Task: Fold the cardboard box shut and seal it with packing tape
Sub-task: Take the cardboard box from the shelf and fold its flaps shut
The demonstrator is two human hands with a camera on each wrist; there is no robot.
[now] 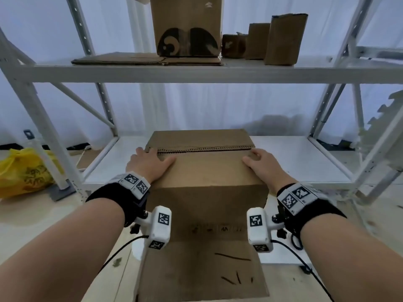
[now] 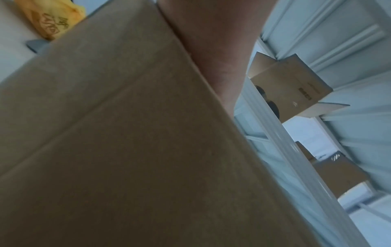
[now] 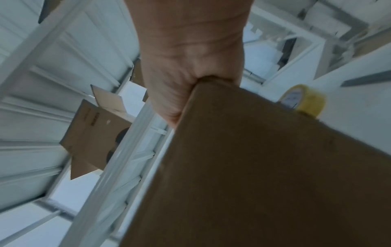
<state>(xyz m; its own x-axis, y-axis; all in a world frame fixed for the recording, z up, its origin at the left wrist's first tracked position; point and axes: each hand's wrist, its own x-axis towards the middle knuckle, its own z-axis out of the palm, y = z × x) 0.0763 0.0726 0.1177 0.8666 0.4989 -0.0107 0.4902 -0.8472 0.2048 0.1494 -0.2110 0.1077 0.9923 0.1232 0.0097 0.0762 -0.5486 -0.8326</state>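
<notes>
A brown cardboard box (image 1: 207, 171) stands on the lower white shelf (image 1: 305, 162). Its two top flaps are folded down and meet at a corrugated seam (image 1: 205, 149). My left hand (image 1: 150, 164) lies flat on the near flap's left corner, thumb pointing inward. My right hand (image 1: 261, 164) lies flat on the right corner. In the wrist views the box (image 2: 127, 150) (image 3: 264, 167) fills the frame under each palm (image 2: 211, 50) (image 3: 190, 66). A yellow tape roll (image 3: 302, 100) sits on the shelf beyond the box, hidden in the head view.
The upper shelf (image 1: 196, 71) carries a tall printed box (image 1: 187, 27), flat cardboard (image 1: 148, 58) and smaller boxes (image 1: 283, 38). A yellow plastic bag (image 1: 24, 171) lies on the floor at left. A cardboard panel (image 1: 202, 269) hangs below the box's front.
</notes>
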